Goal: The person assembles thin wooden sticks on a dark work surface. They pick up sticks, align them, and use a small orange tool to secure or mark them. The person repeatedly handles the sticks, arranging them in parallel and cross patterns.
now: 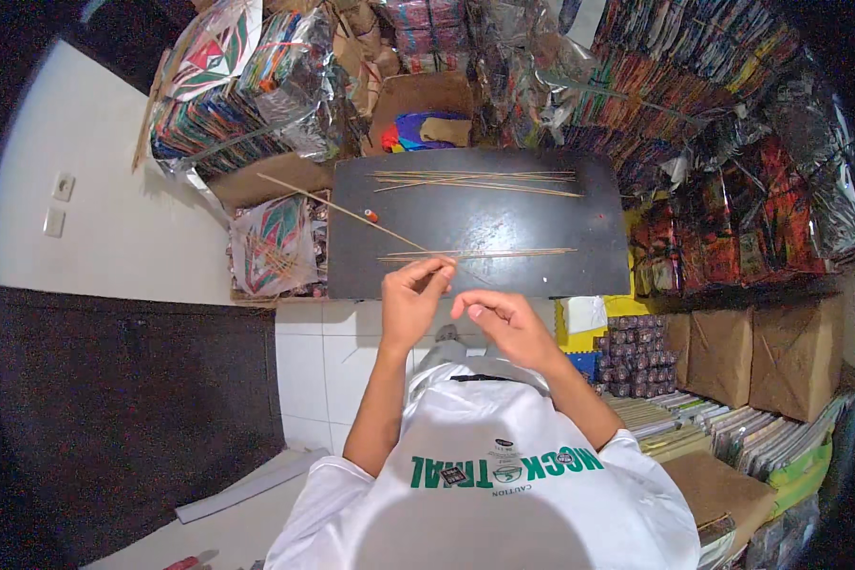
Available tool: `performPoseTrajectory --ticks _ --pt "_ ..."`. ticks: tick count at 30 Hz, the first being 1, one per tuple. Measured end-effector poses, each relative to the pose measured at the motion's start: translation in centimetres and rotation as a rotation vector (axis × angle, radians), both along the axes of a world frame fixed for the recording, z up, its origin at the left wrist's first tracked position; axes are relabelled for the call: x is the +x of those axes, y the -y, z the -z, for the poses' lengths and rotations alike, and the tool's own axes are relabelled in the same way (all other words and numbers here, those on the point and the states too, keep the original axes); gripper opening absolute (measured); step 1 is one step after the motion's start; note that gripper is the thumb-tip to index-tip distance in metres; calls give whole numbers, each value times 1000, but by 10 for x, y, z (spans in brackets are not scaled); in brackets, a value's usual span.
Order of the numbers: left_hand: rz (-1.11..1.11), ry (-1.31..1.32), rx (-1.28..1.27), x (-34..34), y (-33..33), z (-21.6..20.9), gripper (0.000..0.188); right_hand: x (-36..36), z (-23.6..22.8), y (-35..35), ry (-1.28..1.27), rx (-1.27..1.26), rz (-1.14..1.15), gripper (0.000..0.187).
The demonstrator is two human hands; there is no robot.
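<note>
My left hand [414,294] pinches a thin bamboo stick [342,209] near its lower end, over the table's front edge. The stick slants up and away to the left, past the table's edge. My right hand [505,325] is just to the right, its fingers curled in with the thumb against them; whatever they may hold is too small to make out. Right behind my left hand lies a small bunch of similar thin sticks [522,253]. A second bunch of sticks [475,180], partly crossing, lies toward the far edge. A small orange-red spool [371,217] sits beside the slanting stick.
The dark table [351,271] is in front of me. An open cardboard box [427,90] with colourful material stands behind it. Tied stacks of printed sheets [256,114] rise at the back left, and wrapped bundles [712,223] crowd the right. Brown cartons [793,356] stand lower right.
</note>
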State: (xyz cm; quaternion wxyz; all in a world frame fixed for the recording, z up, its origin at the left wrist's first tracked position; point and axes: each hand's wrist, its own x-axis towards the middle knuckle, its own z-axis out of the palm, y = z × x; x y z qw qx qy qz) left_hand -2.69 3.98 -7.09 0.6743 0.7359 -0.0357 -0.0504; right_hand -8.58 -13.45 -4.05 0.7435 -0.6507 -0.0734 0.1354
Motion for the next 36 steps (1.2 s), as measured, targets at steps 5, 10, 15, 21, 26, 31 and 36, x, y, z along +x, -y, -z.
performPoseTrajectory --ticks 5,10,15,21,26,31,36 --pt "100 55 164 -3 -2 5 13 6 -5 18 2 -10 114 24" --pt "238 185 304 2 -24 -7 12 8 -18 63 -24 -151 202 22" --pt "295 212 394 10 -56 -12 12 0 -16 119 -111 -190 348 23" --pt "57 158 270 18 -111 -21 11 -20 17 174 -3 -441 577 22" --pt "-304 66 37 20 -156 -27 14 -49 66 226 -103 -695 579 24" --pt "-424 128 -135 24 -165 -22 21 -71 111 254 -202 -914 519 24" --pt "-367 76 -199 24 -137 -28 19 -66 122 231 -498 -1047 302 21"
